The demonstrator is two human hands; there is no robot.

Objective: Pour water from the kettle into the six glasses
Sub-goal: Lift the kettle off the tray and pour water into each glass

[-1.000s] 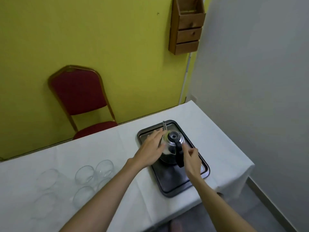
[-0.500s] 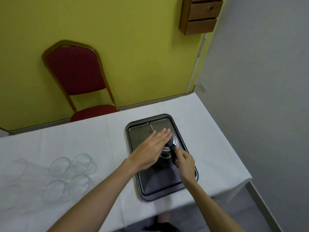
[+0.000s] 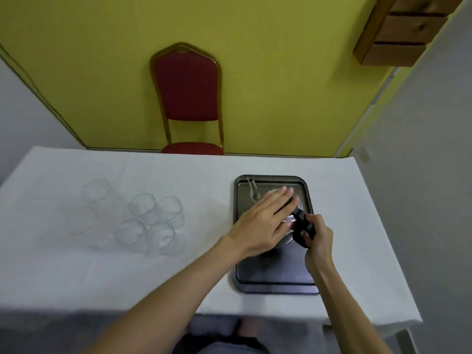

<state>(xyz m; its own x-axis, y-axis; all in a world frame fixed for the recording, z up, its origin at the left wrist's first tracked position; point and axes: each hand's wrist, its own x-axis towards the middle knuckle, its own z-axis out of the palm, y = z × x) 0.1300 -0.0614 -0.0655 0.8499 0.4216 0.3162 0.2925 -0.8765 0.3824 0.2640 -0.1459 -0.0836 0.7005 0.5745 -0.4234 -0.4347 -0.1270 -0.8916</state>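
Note:
A steel kettle (image 3: 287,240) with a thin spout and a black handle stands on a dark metal tray (image 3: 273,279) at the right of the white table. My left hand (image 3: 265,221) lies flat over the kettle's lid, fingers together, hiding most of its top. My right hand (image 3: 318,238) is closed around the black handle on the kettle's right side. Several clear empty glasses (image 3: 143,221) stand grouped on the cloth to the left, well apart from the tray.
A white cloth covers the table (image 3: 127,272). A red chair (image 3: 190,98) stands behind it against the yellow wall. A wooden drawer unit (image 3: 398,34) hangs at the upper right. A grey wall runs close along the table's right end.
The view has swung left and down, so the glasses and chair sit more central. My left hand has slid further over the lid; my right hand stays on the handle.

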